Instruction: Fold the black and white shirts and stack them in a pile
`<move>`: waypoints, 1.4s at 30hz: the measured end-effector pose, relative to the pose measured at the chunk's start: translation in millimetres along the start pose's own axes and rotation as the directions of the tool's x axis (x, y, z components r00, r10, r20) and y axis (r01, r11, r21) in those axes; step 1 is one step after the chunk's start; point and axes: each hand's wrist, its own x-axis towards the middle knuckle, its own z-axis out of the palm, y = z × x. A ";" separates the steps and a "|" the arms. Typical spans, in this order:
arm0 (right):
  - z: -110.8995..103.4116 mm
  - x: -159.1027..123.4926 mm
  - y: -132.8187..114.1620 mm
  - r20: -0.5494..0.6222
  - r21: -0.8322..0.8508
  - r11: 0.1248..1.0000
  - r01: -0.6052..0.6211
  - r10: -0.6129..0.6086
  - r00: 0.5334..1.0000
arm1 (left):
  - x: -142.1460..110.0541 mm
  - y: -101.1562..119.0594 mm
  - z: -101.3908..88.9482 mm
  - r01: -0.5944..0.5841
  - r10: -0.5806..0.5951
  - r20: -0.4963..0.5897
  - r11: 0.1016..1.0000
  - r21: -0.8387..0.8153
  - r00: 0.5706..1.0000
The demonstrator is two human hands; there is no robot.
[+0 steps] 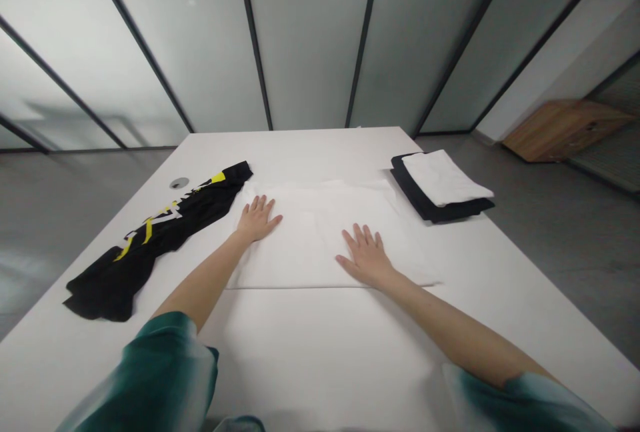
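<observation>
Left hand [257, 219], right hand [365, 255] apart, open, palms flat on white garment [310, 245], keeping it spread; black yellow-printed garment [155, 239], folded stack [440, 185] lay aside, out of way.

Your garment [305, 252] lies on the surface [500, 325], a second garment [165, 232] to its left, a folded stack [440, 179] to its right.

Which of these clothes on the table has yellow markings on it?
The crumpled black garment at the left; the flat white one and the folded black-and-white stack on the right show none.
</observation>
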 end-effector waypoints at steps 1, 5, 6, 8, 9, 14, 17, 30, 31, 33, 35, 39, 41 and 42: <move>-0.3 1.1 0.6 -0.007 -0.002 1.000 0.001 -0.001 1.000 | 0.0 -0.3 0.3 0.003 -0.003 0.001 1.000 -0.005 1.000; -1.4 14.7 14.1 -0.043 -0.018 0.999 0.040 -0.041 0.998 | -0.9 -1.4 2.8 0.046 -0.046 0.000 0.999 -0.020 0.999; -2.0 20.6 19.4 -0.051 -0.026 0.998 0.059 -0.060 0.997 | -1.3 -1.3 3.5 0.065 -0.065 -0.001 0.998 -0.025 0.998; -4.7 35.2 31.9 -0.056 -0.041 0.992 0.116 -0.118 0.991 | -2.0 0.6 4.8 0.108 -0.108 -0.007 0.994 -0.034 0.994; -6.8 43.9 38.9 -0.057 -0.046 0.987 0.151 -0.154 0.986 | -2.2 2.6 5.3 0.131 -0.132 -0.013 0.991 -0.038 0.991; -25.0 93.4 78.4 -0.091 -0.076 0.978 0.192 -0.199 0.976 | -1.4 22.6 5.8 0.254 -0.255 -0.019 0.966 -0.043 0.967; -38.0 115.8 97.1 -0.147 -0.100 0.995 -0.006 -0.009 0.989 | -7.0 35.7 2.3 0.254 -0.254 -0.011 0.967 -0.021 0.967; -5.0 74.6 21.2 -0.147 0.127 0.955 -0.270 0.287 0.947 | -15.8 26.2 -17.6 -0.055 0.056 -0.084 0.998 0.011 0.995; -2.6 73.5 16.3 -0.145 0.119 0.958 -0.263 0.278 0.949 | -13.1 25.2 -12.5 -0.080 0.080 -0.070 0.997 0.002 0.994; -0.7 74.2 11.6 -0.147 0.097 0.963 -0.250 0.262 0.954 | -11.0 24.1 -3.1 -0.088 0.087 -0.030 0.996 -0.016 0.996; -2.4 78.0 12.6 -0.138 0.078 0.969 -0.234 0.243 0.960 | -13.6 24.9 3.1 -0.054 0.054 -0.008 0.998 -0.027 0.999; -12.2 93.1 24.5 -0.094 0.037 0.986 -0.160 0.163 0.982 | -28.6 35.3 5.5 0.042 -0.042 -0.014 0.999 -0.018 0.999; -18.4 104.1 34.3 -0.078 0.008 0.995 -0.096 0.096 0.992 | -38.9 45.7 4.1 0.089 -0.089 -0.019 0.996 -0.011 0.996; -21.6 109.9 40.1 -0.074 -0.007 0.998 -0.063 0.062 0.995 | -44.5 51.8 3.0 0.102 -0.102 -0.019 0.995 -0.009 0.995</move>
